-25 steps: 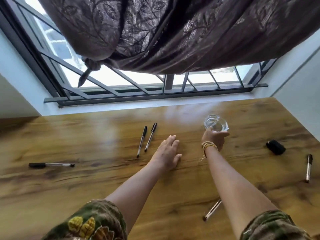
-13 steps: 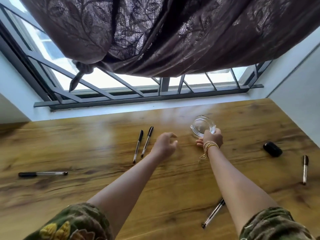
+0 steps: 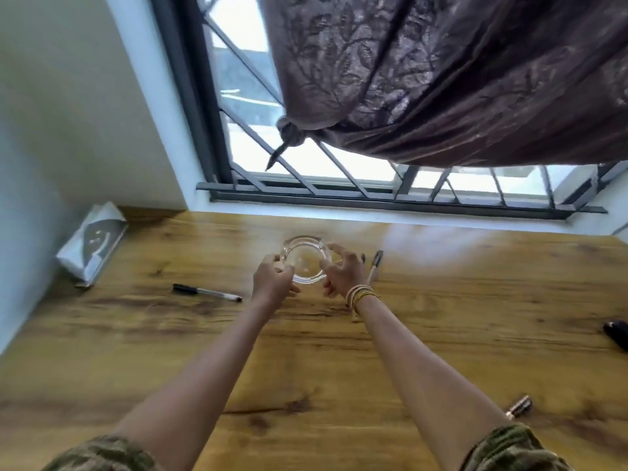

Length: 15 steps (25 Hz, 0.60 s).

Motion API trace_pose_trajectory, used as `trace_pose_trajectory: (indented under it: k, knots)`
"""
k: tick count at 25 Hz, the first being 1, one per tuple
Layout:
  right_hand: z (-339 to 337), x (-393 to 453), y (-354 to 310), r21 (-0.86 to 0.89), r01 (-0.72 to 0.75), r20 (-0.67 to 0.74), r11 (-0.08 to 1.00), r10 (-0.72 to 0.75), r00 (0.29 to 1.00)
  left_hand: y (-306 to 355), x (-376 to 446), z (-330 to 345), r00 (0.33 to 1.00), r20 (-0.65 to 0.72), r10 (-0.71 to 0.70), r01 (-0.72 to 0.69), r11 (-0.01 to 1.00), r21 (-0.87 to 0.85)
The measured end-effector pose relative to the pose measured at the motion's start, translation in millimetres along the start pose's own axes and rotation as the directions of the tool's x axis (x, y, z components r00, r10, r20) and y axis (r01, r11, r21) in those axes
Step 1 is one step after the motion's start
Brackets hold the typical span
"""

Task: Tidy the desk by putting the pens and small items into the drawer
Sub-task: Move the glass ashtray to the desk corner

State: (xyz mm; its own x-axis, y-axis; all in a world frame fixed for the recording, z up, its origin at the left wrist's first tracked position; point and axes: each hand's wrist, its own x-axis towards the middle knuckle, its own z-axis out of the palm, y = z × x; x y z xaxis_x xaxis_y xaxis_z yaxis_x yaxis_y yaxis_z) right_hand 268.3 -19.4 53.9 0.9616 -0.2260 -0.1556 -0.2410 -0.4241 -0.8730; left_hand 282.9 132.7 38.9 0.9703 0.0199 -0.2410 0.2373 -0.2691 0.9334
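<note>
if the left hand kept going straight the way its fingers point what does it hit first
The left hand already touches the glass dish at its near-left rim, so the dish comes first. Past it looks like bare desk up to the window wall, though depth is unclear.

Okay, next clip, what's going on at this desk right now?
A person holds a clear glass dish between both hands, the left hand on one side of its rim and the right hand on the other. Pens lie loose on the wooden desk: one left of the hands, another just right. No drawer is in view.
</note>
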Motion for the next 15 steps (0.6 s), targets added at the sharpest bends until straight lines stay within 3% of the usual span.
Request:
trace_pose_trajectory:
  k: [2, 4, 6, 10, 15]
  knots:
    - [38, -7, -17, -0.067, 0.066, 0.079, 0.996, -0.060, 0.995, -15, -9, -40, 0.988, -0.152, -0.015, 0.021, 0.999, 0.040]
    - [75, -15, -32, -0.106, 0.112, 0.129, 0.988, -0.098, 0.987, -27, -19, -74, 0.965, -0.254, -0.065, 0.057, 0.998, -0.037]
    - [109, -26, -47, -0.108, 0.111, 0.171, 0.988, -0.092, 0.981, -39, -27, -106, 0.940, -0.316, -0.131, 0.099, 0.988, -0.116]
    - [175, -51, -76, -0.140, 0.124, 0.261, 0.982, -0.084, 0.962, -63, -44, -173, 0.848, -0.482, -0.219, 0.182, 0.976, -0.123]
    - [244, -82, -101, -0.157, 0.196, 0.356, 0.968, -0.129, 0.925, -86, -66, -236, 0.751, -0.592, -0.292, 0.244, 0.956, -0.162]
